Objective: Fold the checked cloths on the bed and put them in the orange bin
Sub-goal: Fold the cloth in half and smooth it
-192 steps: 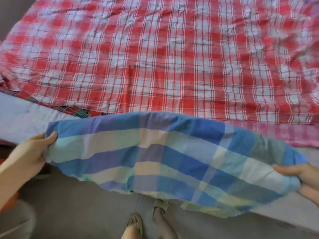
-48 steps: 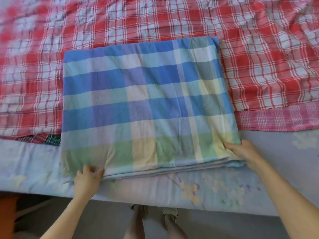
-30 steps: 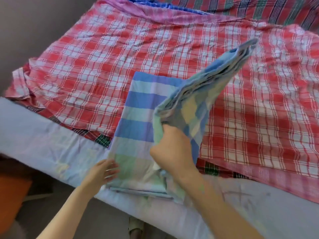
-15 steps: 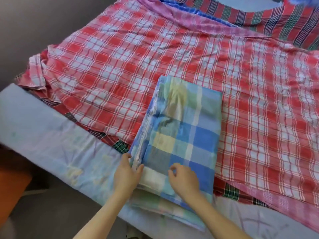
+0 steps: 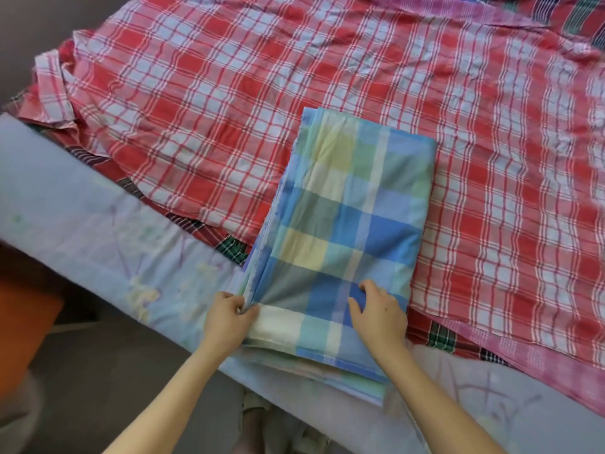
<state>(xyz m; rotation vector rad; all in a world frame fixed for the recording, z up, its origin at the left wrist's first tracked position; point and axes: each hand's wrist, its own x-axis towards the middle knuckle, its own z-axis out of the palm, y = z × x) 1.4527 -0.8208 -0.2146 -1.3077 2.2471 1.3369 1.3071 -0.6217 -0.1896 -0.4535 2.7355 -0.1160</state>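
The blue cloth (image 5: 347,224) lies folded on the red cloth (image 5: 212,109) at the bed (image 5: 82,224) edge. The left hand (image 5: 226,317) pinches its loose layers; the right hand (image 5: 376,314) presses on top (bent fingers — pinching or not, unclear). Lifted unevenly toward the bin (image 5: 23,326), the layers could slide apart.

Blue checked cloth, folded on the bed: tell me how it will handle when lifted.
Likely floppy: the blue checked cloth is thin and creased, so it should sag unsupported. Its loose layers, fanned where the left hand pinches them, may slip apart.
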